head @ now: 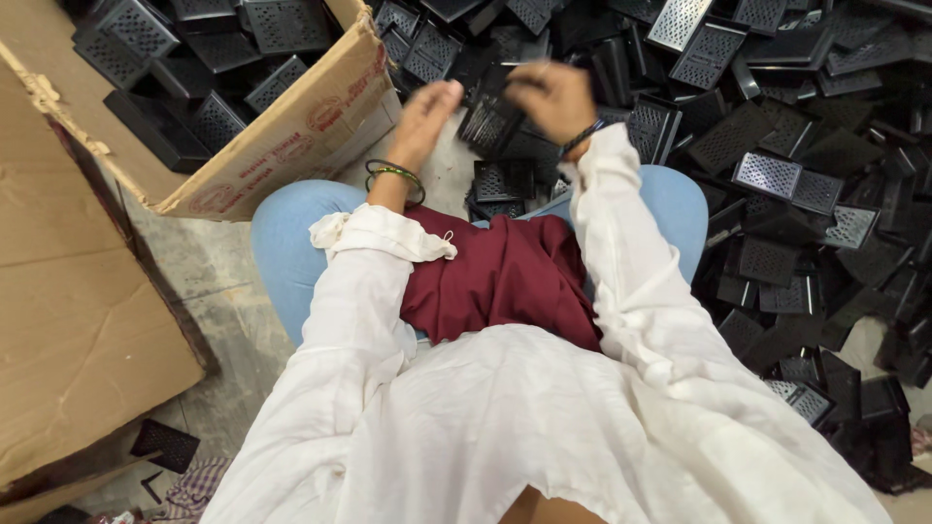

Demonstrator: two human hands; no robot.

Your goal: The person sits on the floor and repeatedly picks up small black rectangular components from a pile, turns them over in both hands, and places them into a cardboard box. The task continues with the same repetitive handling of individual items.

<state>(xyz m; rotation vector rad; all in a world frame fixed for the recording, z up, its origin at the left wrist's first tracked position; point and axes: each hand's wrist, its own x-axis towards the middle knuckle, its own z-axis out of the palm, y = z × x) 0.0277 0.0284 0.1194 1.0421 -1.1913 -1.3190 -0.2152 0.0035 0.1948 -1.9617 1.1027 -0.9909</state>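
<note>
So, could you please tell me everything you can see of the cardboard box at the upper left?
The cardboard box is brown corrugated card with faded red printing on its side. It stands open on the floor, tilted in the picture, its top edge frayed. Inside lie many black perforated plastic parts, loosely heaped. Another large cardboard sheet lies beside it. Neither hand touches it; the left hand is nearest.

Cardboard box [291, 146] at upper left, open, w/ black perforated plates inside. Flattened cardboard sheet [78, 320] along left edge. Grey concrete floor [218, 281] beneath (1 stray black plate [165, 444] lying on it, near a checked cloth scrap [189, 490]).
</note>
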